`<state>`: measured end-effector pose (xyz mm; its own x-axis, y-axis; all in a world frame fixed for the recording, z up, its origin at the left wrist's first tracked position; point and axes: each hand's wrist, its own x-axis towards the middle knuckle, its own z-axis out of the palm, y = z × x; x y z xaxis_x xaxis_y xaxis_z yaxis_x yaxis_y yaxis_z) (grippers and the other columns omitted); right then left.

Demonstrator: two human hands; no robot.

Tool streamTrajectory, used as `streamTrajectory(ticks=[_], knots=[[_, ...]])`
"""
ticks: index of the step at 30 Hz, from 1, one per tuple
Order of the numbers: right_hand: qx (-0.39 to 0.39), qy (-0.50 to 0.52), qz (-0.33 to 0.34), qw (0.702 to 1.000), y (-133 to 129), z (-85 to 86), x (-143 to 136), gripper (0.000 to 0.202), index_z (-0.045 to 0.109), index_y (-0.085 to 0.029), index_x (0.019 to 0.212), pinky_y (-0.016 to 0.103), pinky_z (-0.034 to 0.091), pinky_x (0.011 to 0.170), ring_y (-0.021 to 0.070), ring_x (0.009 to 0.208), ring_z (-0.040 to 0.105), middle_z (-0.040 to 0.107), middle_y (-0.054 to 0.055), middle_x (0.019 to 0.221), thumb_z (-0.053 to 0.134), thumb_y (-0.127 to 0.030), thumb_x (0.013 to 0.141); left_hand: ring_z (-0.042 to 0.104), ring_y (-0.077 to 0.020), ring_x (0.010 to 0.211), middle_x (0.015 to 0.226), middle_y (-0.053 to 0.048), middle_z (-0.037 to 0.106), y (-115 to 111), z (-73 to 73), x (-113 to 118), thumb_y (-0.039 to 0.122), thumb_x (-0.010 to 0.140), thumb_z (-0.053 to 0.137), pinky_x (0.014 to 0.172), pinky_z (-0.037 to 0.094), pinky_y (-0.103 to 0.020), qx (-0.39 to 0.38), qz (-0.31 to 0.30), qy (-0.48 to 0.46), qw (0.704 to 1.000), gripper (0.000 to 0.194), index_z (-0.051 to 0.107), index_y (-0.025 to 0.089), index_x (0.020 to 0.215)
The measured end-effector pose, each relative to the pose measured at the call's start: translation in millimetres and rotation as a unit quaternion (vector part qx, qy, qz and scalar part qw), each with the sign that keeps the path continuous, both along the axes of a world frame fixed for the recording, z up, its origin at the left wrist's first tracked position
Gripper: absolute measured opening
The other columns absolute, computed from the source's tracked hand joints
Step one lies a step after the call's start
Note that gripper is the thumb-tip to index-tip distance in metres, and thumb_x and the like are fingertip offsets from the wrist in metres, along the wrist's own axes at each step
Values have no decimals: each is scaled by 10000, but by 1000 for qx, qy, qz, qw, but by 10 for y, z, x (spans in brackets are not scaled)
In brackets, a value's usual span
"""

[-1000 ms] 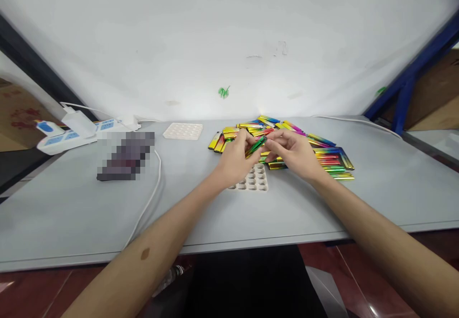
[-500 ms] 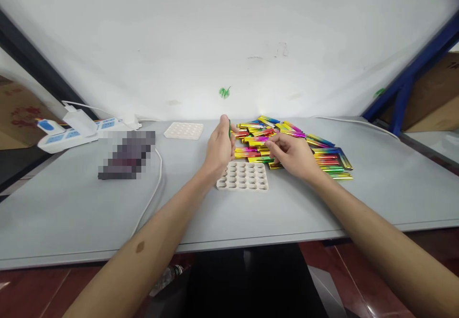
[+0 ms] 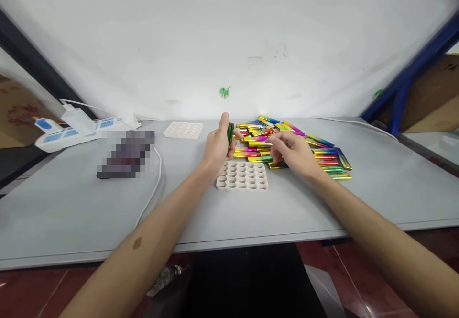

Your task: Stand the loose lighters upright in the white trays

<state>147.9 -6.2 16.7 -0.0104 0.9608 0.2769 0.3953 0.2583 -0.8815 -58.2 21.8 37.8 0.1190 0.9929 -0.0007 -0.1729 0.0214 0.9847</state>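
My left hand (image 3: 217, 146) holds a green shiny lighter (image 3: 230, 135) upright, just above the far left corner of a white tray with round holes (image 3: 244, 176). My right hand (image 3: 292, 153) hovers with curled fingers over a pile of rainbow-coloured metallic lighters (image 3: 322, 158), fingertips near the pile's middle; I cannot tell whether it holds one. The tray lies on the grey table (image 3: 71, 213) between my two hands, and its holes show nothing in them.
A second white holed tray (image 3: 183, 130) lies farther back. A blurred dark object (image 3: 124, 155) and a white cable (image 3: 152, 193) lie on the left. A power strip with plugs (image 3: 68, 134) sits at the far left. A white wall stands behind.
My hands, joined on the green lighter over the tray a second ago, have parted. The left hand lifted the lighter upright to the left; the right hand drew back to the pile.
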Motion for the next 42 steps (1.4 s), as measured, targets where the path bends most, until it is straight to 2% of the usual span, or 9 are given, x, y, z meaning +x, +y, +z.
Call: streamTrajectory(ticks=[4,6,10,14,16,21,31,36,42], knots=[[-76,202,68,974,14,77,31,549,684,-222,943,320,499,539,178,587,619,664,36,728,530,-737,834,409,-89,419,524,-4,497,17,15,-1,668,881,480,376,265,-233,-12,9,-14,1000,556,518,197,587],[-95,260,98,956,8,115,55,678,688,-219,1005,347,521,585,218,691,665,698,75,824,442,-820,810,462,-102,459,550,-24,544,20,14,7,622,900,463,400,306,-235,-2,-1,-29,1000,535,520,196,582],[-82,264,125,953,-25,160,68,839,672,-231,1132,423,553,742,308,961,690,729,128,1034,351,-908,753,471,-112,459,481,-11,478,19,-12,12,606,920,413,423,337,-237,2,-19,-25,1000,551,522,198,566],[-93,264,127,952,-40,167,53,918,645,-236,1198,443,555,814,332,1091,657,718,137,1149,290,-941,729,285,-76,352,413,41,292,3,-26,-6,717,895,369,373,240,-237,-6,-39,-2,999,643,407,207,507],[-95,259,128,953,-35,158,57,945,632,-230,1234,446,555,826,338,1114,648,711,144,1166,274,-944,728,224,-64,338,413,49,245,-6,-11,-13,754,881,353,358,174,-236,-11,-38,-2,999,669,346,208,495],[-85,215,119,966,-15,118,90,1008,595,-227,1323,453,544,815,347,1095,651,707,149,1138,249,-955,717,172,-57,322,401,51,210,-9,39,-9,640,914,357,352,113,-232,-31,-20,-2,999,605,302,213,488],[-94,232,120,961,-15,114,92,982,628,-220,1278,412,529,747,283,885,670,708,132,1042,243,-941,734,195,-66,316,384,45,226,-7,94,-25,487,929,324,348,124,-208,-24,-25,-56,998,509,323,211,500],[-82,196,114,970,-4,104,99,1006,613,-219,1300,402,524,712,278,854,668,701,133,1035,223,-947,727,212,-63,326,401,48,237,-31,91,-32,551,935,341,343,146,-207,-22,-18,-53,998,545,339,207,512],[-74,184,116,973,5,95,100,951,649,-243,1225,392,510,667,252,772,654,693,115,991,208,-936,746,207,-53,333,419,46,261,-45,55,-8,640,929,354,349,155,-220,-21,-18,-5,1000,603,339,203,513]])
